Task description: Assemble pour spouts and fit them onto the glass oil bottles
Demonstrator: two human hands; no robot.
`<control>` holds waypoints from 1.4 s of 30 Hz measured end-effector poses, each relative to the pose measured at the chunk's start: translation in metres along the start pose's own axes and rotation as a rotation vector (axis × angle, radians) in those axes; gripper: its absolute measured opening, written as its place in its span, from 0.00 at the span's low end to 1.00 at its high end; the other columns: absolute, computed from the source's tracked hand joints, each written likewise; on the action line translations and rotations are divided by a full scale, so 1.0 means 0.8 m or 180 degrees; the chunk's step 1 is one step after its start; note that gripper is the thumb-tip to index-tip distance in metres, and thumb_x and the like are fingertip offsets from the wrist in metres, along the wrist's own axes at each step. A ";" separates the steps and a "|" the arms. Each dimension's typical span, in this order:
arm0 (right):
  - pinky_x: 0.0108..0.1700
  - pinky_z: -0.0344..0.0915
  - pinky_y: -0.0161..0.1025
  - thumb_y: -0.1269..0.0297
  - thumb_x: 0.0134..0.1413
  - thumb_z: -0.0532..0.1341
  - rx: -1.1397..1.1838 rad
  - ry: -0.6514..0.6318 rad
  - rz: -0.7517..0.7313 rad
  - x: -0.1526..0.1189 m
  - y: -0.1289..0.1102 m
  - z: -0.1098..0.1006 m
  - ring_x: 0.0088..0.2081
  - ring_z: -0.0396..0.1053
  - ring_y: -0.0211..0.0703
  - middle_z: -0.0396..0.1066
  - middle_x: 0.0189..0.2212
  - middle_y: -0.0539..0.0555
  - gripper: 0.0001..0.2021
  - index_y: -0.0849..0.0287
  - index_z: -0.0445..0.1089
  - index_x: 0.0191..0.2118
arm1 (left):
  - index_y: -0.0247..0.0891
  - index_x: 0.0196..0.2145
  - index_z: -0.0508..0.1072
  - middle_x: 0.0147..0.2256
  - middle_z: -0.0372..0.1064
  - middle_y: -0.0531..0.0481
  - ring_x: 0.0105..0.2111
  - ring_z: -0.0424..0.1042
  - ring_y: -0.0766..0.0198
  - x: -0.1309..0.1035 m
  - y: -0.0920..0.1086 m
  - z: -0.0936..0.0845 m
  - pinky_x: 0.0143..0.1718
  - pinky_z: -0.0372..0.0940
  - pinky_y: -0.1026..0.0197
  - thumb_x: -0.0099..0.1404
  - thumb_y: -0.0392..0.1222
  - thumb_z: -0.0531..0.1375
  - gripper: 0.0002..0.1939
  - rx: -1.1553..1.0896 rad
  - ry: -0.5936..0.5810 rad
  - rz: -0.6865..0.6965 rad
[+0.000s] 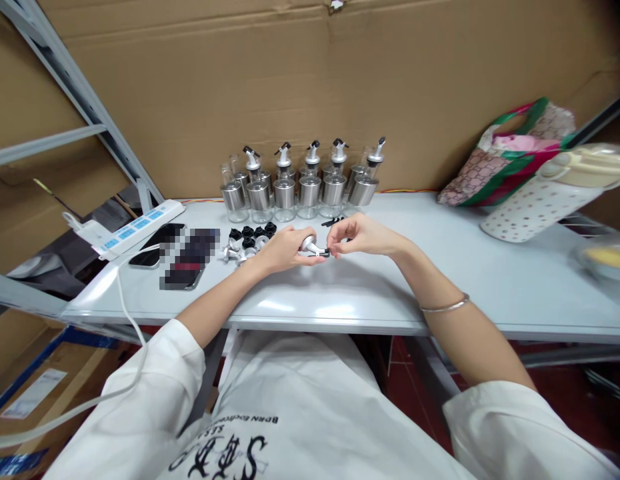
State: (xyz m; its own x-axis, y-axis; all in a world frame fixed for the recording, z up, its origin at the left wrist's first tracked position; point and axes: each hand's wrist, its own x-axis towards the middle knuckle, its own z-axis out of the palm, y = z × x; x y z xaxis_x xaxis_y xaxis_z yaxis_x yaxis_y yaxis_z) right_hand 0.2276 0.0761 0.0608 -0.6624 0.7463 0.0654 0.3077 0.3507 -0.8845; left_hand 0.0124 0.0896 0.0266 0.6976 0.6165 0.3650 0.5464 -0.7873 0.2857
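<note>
My left hand (289,249) is closed around a silver pour spout (309,244), its narrow tip pointing right. At that tip sits a small black flap cap (324,253), pinched by the fingertips of my right hand (351,235). Beside my left hand lie several black stoppers (248,232) and silver spout parts (232,252). Some thin black pieces (333,221) rest behind my right hand. Along the back stand glass bottles with steel sleeves (284,193). Several in the front row carry silver spouts; others have open necks.
On the left are two phones (193,257) and a white power strip (140,230) with a white cable. A spotted white jug (533,200), a patterned bag (490,167) and a blurred bowl (607,257) occupy the right. Cardboard (340,80) backs the grey table (440,280).
</note>
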 end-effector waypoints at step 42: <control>0.30 0.64 0.36 0.59 0.38 0.70 0.0226 0.0991 -0.0380 0.008 0.004 0.008 0.24 0.67 0.36 0.72 0.19 0.51 0.11 0.61 0.71 0.21 | 0.37 0.27 0.60 0.17 0.65 0.52 0.16 0.64 0.68 -0.004 0.016 -0.008 0.27 0.62 0.63 0.67 0.66 0.38 0.31 -0.3042 -0.1092 -0.0988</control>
State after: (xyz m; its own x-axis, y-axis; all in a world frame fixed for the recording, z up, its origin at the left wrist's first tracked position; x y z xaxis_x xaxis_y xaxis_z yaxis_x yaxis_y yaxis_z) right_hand 0.2203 0.0783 0.0551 -0.4472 0.8431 0.2986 0.1850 0.4138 -0.8914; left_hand 0.0141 0.0776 0.0348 0.7651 0.6401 -0.0704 0.2356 -0.1766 0.9557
